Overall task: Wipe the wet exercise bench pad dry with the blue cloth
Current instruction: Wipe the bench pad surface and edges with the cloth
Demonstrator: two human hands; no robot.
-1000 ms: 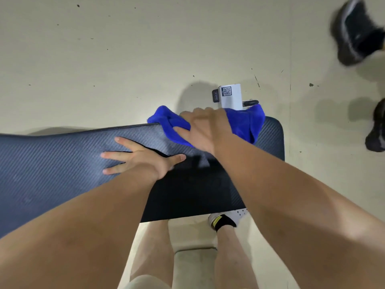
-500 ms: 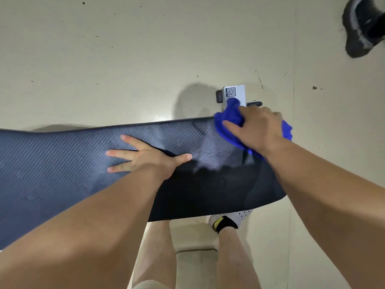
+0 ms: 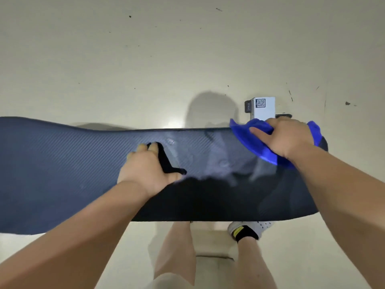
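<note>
A long dark blue bench pad point(image 3: 62, 167) with a woven texture runs across the view. Wet streaks and droplets shine on it between my two hands. My right hand point(image 3: 285, 138) presses the blue cloth point(image 3: 254, 140) onto the pad's far right corner. My left hand point(image 3: 148, 165) rests on the middle of the pad, fingers curled and blurred, thumb out to the right, holding nothing.
A white metal bench post with a QR sticker point(image 3: 263, 108) stands just beyond the pad's far edge, behind the cloth. My legs and a white shoe with a black sock point(image 3: 250, 229) are below the pad's near edge. Pale scuffed floor surrounds everything.
My right hand has slid the cloth rightward along the far edge to the pad's right corner. My left hand's fingers went from spread flat to curled. The dark shoe at top right left the view.
</note>
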